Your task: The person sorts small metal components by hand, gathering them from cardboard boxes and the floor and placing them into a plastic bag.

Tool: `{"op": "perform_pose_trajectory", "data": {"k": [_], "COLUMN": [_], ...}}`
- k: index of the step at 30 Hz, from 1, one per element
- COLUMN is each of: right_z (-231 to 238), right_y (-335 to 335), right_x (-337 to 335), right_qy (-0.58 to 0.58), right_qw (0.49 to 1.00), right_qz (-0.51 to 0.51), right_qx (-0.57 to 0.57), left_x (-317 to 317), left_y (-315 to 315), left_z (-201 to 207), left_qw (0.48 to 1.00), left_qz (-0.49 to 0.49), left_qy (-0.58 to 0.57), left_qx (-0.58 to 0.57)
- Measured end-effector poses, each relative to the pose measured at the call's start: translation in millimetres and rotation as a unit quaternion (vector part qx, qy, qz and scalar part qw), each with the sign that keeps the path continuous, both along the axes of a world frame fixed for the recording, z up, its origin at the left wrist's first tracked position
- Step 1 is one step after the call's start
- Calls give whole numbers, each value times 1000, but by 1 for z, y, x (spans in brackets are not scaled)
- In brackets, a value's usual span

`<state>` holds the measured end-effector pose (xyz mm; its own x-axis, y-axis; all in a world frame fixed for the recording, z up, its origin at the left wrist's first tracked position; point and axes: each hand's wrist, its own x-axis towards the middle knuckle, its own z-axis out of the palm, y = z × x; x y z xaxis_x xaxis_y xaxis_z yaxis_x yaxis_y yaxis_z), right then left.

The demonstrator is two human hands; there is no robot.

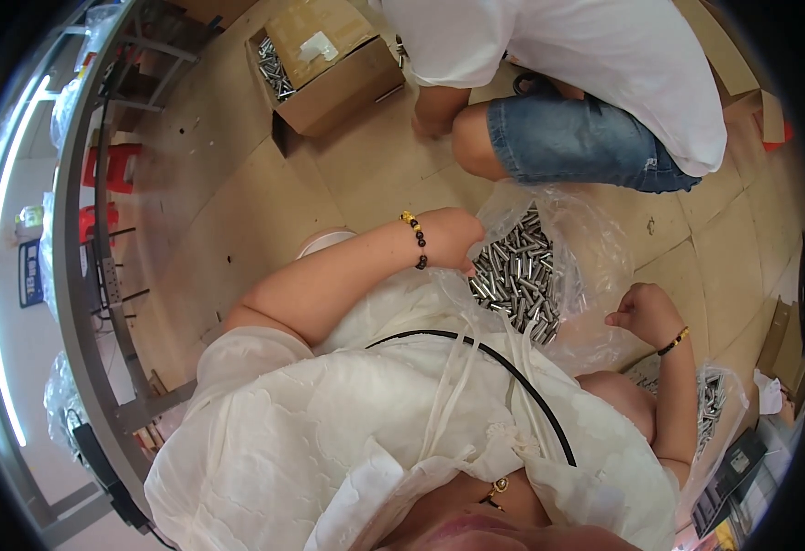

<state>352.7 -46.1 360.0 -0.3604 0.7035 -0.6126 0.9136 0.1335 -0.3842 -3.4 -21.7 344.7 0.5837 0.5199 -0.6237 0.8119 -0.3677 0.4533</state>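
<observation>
A clear plastic bag (595,241) lies open in front of me, filled with short silver metal pins (520,275). My left hand (453,239), with a black and gold bracelet at its wrist, is closed on the bag's left rim; its fingertips are partly hidden by the film. Just right of the bag, my right hand (650,314) is raised with its fingers curled in and the thumb near them. Whatever it may hold is too small to make out.
Across from me a person in a white shirt (586,55) and denim shorts crouches close to the bag. A cardboard box (343,92) of metal pins stands far left. Another bag of pins (713,404) sits by my right forearm. Metal shelving (99,358) runs along the left.
</observation>
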Motion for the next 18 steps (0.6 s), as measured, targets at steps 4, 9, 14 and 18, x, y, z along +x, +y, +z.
{"op": "perform_pose_trajectory", "data": {"k": [4, 9, 14, 18], "right_z": [-2, -2, -4, -4], "right_y": [0, 2, 2, 4], "right_x": [1, 0, -1, -1], "right_qy": [8, 2, 6, 12], "right_qw": [1000, 1000, 1000, 1000], "right_qz": [7, 1, -3, 2], "right_qx": [12, 0, 0, -6], "left_x": [0, -1, -1, -4], "left_y": [1, 2, 3, 3], "left_z": [0, -4, -4, -8], "left_qw": [1000, 1000, 1000, 1000], "left_qz": [-5, -10, -19, -20], "left_qy": [8, 13, 20, 7], "left_qx": [2, 0, 0, 14]}}
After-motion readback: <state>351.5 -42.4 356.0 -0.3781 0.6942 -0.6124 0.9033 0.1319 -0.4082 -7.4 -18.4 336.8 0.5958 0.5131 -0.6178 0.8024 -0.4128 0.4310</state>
